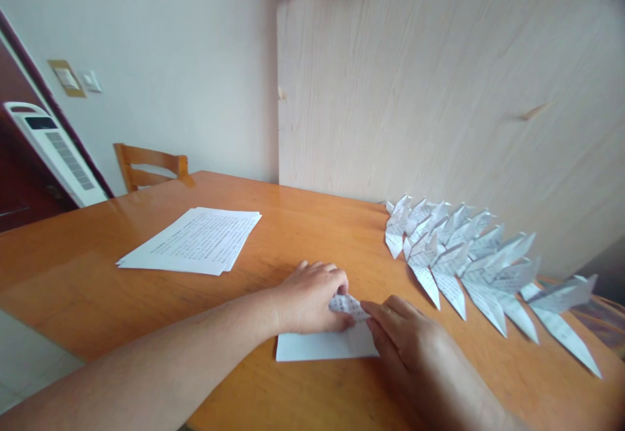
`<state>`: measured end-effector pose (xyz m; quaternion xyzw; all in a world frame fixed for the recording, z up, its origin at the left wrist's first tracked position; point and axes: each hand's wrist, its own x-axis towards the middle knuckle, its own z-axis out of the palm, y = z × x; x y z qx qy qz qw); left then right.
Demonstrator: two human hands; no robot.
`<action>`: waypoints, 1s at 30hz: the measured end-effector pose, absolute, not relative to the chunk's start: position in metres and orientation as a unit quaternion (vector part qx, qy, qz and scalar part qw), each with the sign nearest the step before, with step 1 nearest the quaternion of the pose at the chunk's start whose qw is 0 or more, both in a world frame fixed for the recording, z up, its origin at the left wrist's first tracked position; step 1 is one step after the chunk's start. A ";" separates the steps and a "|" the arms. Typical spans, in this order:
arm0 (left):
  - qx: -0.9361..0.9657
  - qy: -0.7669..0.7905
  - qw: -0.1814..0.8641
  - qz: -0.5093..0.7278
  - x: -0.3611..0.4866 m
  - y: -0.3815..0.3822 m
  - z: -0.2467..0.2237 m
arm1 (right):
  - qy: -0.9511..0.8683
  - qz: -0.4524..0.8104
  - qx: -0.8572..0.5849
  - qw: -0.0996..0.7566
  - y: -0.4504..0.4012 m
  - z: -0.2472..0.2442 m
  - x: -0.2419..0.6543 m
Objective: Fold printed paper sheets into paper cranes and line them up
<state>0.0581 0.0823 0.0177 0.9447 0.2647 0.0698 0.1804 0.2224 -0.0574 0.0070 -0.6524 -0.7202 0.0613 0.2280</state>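
A partly folded sheet of paper lies on the wooden table in front of me, its plain white side facing up along the near edge. A printed flap is turned over at its far side. My left hand grips that flap, with the thumb on the paper and the fingers curled around the far edge. From the right, my right hand presses on the paper's right part, its fingers together at the flap's edge. Both hands cover much of the fold.
A stack of printed sheets lies on the table to the left. Several folded paper pieces stand in rows at the right. Behind are a wooden chair, a wood panel and a white appliance.
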 end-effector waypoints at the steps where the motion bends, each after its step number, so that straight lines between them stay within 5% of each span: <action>1: 0.944 0.266 0.181 0.069 0.058 0.082 0.017 | -0.716 0.068 -0.661 0.214 -0.056 0.003 0.222; 11: 0.942 0.275 0.176 0.080 0.060 0.083 0.013 | -0.742 -0.027 -0.667 0.069 -0.052 -0.012 0.223; 30: 0.938 0.296 0.156 0.094 0.062 0.086 0.011 | -0.732 0.004 -0.680 -0.035 -0.034 0.009 0.215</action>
